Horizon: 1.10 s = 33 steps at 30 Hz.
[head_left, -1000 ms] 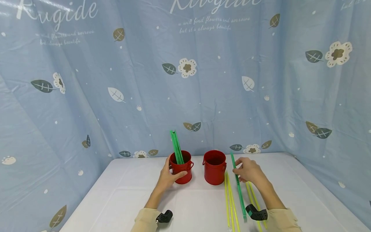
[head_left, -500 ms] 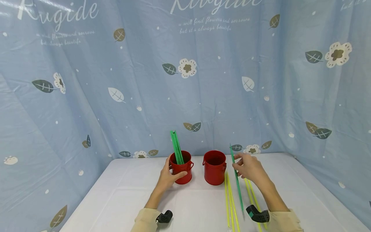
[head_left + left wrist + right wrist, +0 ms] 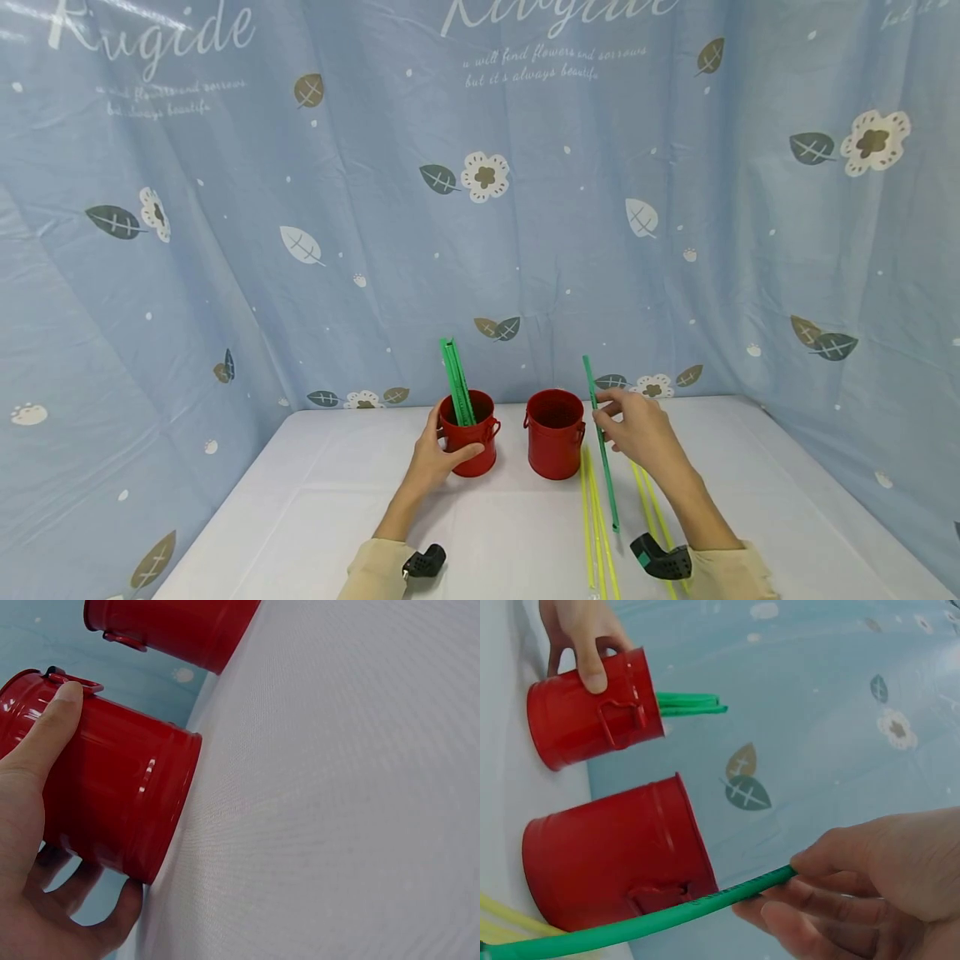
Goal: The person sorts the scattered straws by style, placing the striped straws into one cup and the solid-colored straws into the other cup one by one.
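Observation:
My left hand (image 3: pixel 431 463) grips the left red bucket (image 3: pixel 487 448), thumb on its near side and fingers around the far left. Several green sticks (image 3: pixel 457 375) lean inside that bucket and rise above its rim. Between thumb and fingers my right hand (image 3: pixel 641 432) pinches one long green stick (image 3: pixel 605 475), tilted, just right of the second red bucket (image 3: pixel 555 450). In the right wrist view the held green stick (image 3: pixel 645 924) shows dark print and passes in front of that bucket. The second bucket stands upright, and no sticks rise above its rim.
Thin yellow sticks (image 3: pixel 600 533) lie on the white tablecloth (image 3: pixel 300 500) below the second bucket. More yellow sticks (image 3: pixel 651 504) lie beneath my right forearm. A blue printed curtain (image 3: pixel 375 250) hangs behind the table and along both sides.
My right hand has raised the green stick and carried it slightly left, toward the second bucket. My left hand and its bucket have stayed in place.

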Available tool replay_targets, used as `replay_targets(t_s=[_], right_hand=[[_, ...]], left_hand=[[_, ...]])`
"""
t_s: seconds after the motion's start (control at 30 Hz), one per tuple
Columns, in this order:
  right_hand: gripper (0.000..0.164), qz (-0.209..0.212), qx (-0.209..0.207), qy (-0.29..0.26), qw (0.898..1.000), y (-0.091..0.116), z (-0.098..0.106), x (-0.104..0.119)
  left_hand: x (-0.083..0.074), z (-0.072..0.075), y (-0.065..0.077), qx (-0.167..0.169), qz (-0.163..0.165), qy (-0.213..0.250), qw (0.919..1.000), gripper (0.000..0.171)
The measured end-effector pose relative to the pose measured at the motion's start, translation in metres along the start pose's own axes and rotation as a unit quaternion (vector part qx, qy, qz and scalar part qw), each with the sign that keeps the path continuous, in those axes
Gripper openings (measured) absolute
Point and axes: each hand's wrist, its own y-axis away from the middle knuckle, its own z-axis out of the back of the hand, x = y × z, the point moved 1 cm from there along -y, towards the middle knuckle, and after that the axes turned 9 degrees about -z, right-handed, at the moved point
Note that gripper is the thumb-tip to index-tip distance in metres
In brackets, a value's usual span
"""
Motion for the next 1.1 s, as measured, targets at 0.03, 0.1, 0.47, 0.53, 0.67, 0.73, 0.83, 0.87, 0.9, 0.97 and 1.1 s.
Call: replay_targets(t_s=[0.03, 0.1, 0.47, 0.53, 0.67, 0.73, 0.83, 0.87, 0.9, 0.97, 1.1], right_hand=[[0.031, 0.004, -0.005, -0.003, 1.000, 0.000, -0.001, 0.001], [0.030, 0.013, -0.015, -0.008, 1.000, 0.000, -0.003, 0.003], [0.026, 0.049, -0.050, -0.044, 0.997, -0.002, -0.022, 0.019], [0.025, 0.057, -0.051, -0.060, 0.995, -0.002, -0.026, 0.022], [0.024, 0.071, -0.055, -0.091, 0.992, -0.003, -0.033, 0.029], [0.024, 0.076, -0.054, -0.107, 0.990, -0.005, -0.037, 0.033], [0.024, 0.083, -0.046, -0.126, 0.988, -0.010, -0.041, 0.043], [0.024, 0.087, -0.042, -0.130, 0.987, -0.013, -0.043, 0.047], [0.024, 0.090, -0.039, -0.134, 0.986, -0.015, -0.044, 0.050], [0.024, 0.100, -0.037, -0.134, 0.985, -0.021, -0.047, 0.058], [0.023, 0.120, -0.043, -0.127, 0.984, -0.033, -0.051, 0.072]], left_hand=[[0.004, 0.000, -0.001, -0.001, 0.000, -0.001, 1.0000, 0.092], [0.009, 0.000, -0.001, 0.001, -0.001, -0.004, 1.0000, 0.092], [0.009, 0.002, -0.001, 0.013, -0.001, -0.010, 0.9999, 0.094], [0.009, 0.002, -0.001, 0.012, -0.001, -0.013, 0.9999, 0.094], [0.011, 0.001, -0.001, 0.012, 0.000, -0.014, 0.9998, 0.094], [0.012, 0.001, -0.001, 0.013, 0.001, -0.012, 0.9998, 0.094], [0.013, 0.001, -0.001, 0.011, 0.002, -0.010, 0.9999, 0.093], [0.013, 0.001, -0.001, 0.010, 0.001, -0.008, 0.9999, 0.093], [0.014, 0.001, -0.002, 0.009, 0.000, -0.007, 0.9999, 0.093], [0.014, 0.002, -0.002, 0.007, -0.002, -0.006, 1.0000, 0.093], [0.013, 0.002, -0.002, 0.008, 0.002, -0.009, 0.9999, 0.092]])
